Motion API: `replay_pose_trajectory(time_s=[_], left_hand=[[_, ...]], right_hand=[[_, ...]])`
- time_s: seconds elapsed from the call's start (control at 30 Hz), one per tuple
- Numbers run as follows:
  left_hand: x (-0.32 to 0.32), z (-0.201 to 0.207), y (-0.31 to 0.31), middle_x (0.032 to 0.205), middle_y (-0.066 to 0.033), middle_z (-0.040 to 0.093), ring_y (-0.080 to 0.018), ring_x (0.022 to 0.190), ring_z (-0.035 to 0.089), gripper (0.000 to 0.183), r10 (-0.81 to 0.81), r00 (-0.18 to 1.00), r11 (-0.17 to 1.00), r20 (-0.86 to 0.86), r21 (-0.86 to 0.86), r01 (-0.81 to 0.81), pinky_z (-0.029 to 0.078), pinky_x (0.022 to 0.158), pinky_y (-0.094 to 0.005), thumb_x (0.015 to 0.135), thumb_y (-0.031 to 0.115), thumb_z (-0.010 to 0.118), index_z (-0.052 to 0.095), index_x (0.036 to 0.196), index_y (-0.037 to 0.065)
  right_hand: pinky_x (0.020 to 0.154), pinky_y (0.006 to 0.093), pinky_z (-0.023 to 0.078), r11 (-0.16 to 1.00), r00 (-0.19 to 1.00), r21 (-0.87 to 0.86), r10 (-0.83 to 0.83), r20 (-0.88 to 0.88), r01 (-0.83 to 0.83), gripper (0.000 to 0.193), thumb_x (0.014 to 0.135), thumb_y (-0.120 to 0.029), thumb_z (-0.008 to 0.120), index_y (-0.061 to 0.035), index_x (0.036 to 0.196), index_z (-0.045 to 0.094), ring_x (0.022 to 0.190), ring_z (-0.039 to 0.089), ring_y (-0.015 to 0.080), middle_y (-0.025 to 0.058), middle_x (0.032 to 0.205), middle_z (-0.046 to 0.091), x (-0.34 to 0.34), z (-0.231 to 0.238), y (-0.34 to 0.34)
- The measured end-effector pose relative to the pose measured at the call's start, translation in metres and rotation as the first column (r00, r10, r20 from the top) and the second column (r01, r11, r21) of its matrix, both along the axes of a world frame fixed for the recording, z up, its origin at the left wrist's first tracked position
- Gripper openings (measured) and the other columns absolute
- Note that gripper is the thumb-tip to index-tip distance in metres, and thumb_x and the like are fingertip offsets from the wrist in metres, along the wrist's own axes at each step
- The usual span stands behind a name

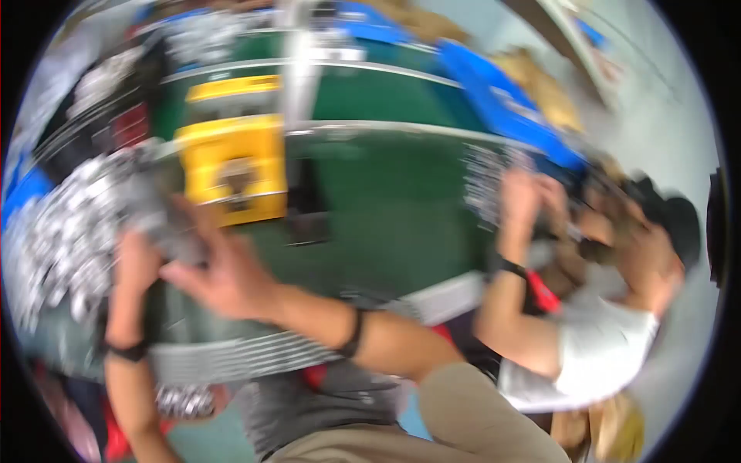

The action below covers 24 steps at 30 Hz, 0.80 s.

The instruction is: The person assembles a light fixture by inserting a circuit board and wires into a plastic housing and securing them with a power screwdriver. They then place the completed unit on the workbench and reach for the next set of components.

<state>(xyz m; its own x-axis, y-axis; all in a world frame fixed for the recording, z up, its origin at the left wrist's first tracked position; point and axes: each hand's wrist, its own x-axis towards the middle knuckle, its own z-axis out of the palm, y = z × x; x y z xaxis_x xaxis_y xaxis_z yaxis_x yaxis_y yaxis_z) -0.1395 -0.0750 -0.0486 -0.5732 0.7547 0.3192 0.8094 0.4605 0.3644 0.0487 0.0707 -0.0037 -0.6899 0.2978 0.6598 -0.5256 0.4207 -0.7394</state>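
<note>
At the left side of the table, my left hand (pixel 137 262) is closed against a long grey object (pixel 164 220), blurred by motion, whose kind I cannot make out. My right hand (pixel 231 274) reaches across from the right, its thumb and fingers around the near end of the same object. A heap of shiny silvery metal pieces (pixel 69 239) lies just left of my left hand. Beyond my right hand stands a yellow fixture (pixel 266 158) with a dark round part in its middle. Motion blur hides the finger details.
To the right, a co-worker in a white shirt (pixel 610 355) handles things beside rows of small metal pieces (pixel 482 185). A black block (pixel 307 204) stands next to the yellow fixture on the green table (pixel 386 224). A blue bin (pixel 502 100) sits at the far right; ridged strips (pixel 239 356) line the near edge.
</note>
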Motion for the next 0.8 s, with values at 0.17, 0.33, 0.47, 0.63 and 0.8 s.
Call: replay_pose_trajectory(time_s=[0.17, 0.33, 0.47, 0.63, 0.8], left_hand=[[0.032, 0.009, 0.044, 0.091, -0.0196, 0.066, -0.0351, 0.089, 0.064, 0.023, 0.107, 0.98, 0.994, -0.17, 0.04, -0.102, 0.051, 0.083, -0.0454, 0.079, 0.021, 0.061, 0.069, 0.09, 0.003], [0.033, 0.001, 0.035, 0.106, -0.015, 0.062, -0.0333, 0.107, 0.056, 0.024, 0.187, 0.978, 0.97, -0.095, 0.177, -0.168, 0.046, 0.094, -0.0433, 0.08, 0.021, 0.064, 0.067, 0.096, 0.004], [0.03, 0.007, 0.031, 0.107, -0.0146, 0.062, -0.0327, 0.107, 0.056, 0.023, 0.189, 0.98, 0.976, -0.067, 0.126, -0.18, 0.046, 0.095, -0.0421, 0.08, 0.02, 0.064, 0.067, 0.097, 0.004], [0.029, 0.007, 0.035, 0.108, -0.0144, 0.062, -0.0323, 0.107, 0.056, 0.023, 0.192, 0.978, 0.975, -0.078, 0.131, -0.181, 0.045, 0.096, -0.0418, 0.081, 0.02, 0.064, 0.067, 0.099, 0.004], [0.03, 0.005, 0.031, 0.109, -0.0142, 0.061, -0.0319, 0.108, 0.056, 0.024, 0.188, 0.978, 0.973, -0.092, 0.156, -0.173, 0.045, 0.096, -0.0416, 0.081, 0.019, 0.064, 0.067, 0.101, 0.004]], right_hand=[[0.083, 0.0305, 0.05, 0.986, 0.969, -0.167, 0.039, 0.244, 0.003, 0.034, 0.092, -0.005, 0.059, -0.0012, 0.122, 0.043, 0.089, 0.062, 0.0152, 0.0071, 0.098, 0.065, 0.016, 0.001, 0.014], [0.09, 0.0314, 0.047, 0.962, 0.983, -0.253, 0.134, 0.122, -0.1, 0.062, 0.094, -0.003, 0.054, -0.0019, 0.143, 0.017, 0.098, 0.058, 0.0195, 0.014, 0.11, 0.058, 0.017, -0.005, 0.005], [0.091, 0.0346, 0.047, 0.957, 0.937, -0.252, 0.212, 0.277, -0.142, 0.061, 0.094, -0.004, 0.054, -0.0012, 0.143, 0.017, 0.099, 0.058, 0.0204, 0.0135, 0.111, 0.058, 0.011, -0.004, 0.011], [0.089, 0.0302, 0.048, 0.961, 0.966, -0.254, 0.165, 0.199, -0.111, 0.062, 0.094, -0.005, 0.056, -0.0016, 0.143, 0.018, 0.101, 0.058, 0.0185, 0.0128, 0.113, 0.058, 0.01, -0.01, 0.01], [0.085, 0.03, 0.049, 0.964, 0.953, -0.24, 0.175, 0.246, -0.115, 0.066, 0.092, -0.003, 0.057, -0.0024, 0.144, 0.018, 0.1, 0.059, 0.0187, 0.0142, 0.112, 0.059, 0.008, -0.008, 0.008]])
